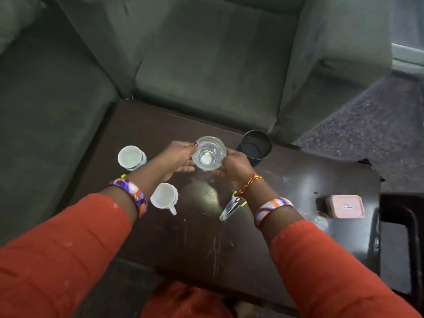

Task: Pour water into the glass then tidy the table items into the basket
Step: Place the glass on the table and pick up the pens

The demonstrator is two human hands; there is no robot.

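Note:
A clear glass stands upright near the middle of the dark wooden table. My left hand cups its left side and my right hand cups its right side, so both hold it. Two white cups are on the table: one at the far left, another with a handle below my left wrist. A black cylindrical container stands open just right of the glass. A clear pointed object hangs by my right wrist.
A pink lidded box lies near the table's right edge. A grey-green sofa wraps around the far and left sides of the table. Speckled carpet lies to the right.

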